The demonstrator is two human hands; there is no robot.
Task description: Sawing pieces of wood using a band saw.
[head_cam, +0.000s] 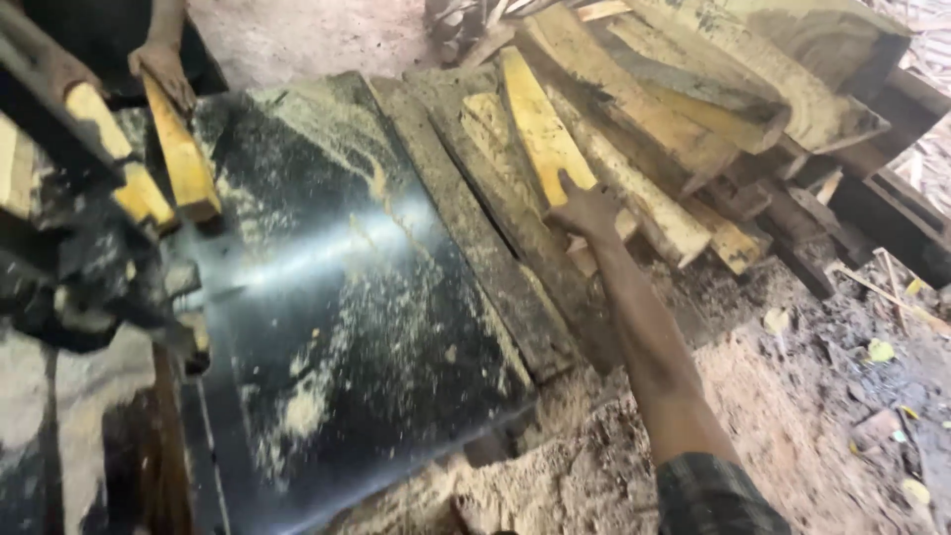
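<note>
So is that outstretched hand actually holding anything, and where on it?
The right hand is on the near end of a yellow wooden plank in the stack; whether it grips or merely touches cannot be told. The left hand is out of view.

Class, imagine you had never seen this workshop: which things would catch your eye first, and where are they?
The broad, dark, shiny metal table top, dusted with pale sawdust, fills the centre-left. At upper right is a heap of rough yellow wooden slabs, where the person's right hand rests on one yellow plank. At top left, another person's hand touches a short yellow wood strip.

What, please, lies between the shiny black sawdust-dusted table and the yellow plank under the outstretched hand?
In the head view, grey weathered boards lie between the black table and the yellow plank that the right hand touches.
</note>
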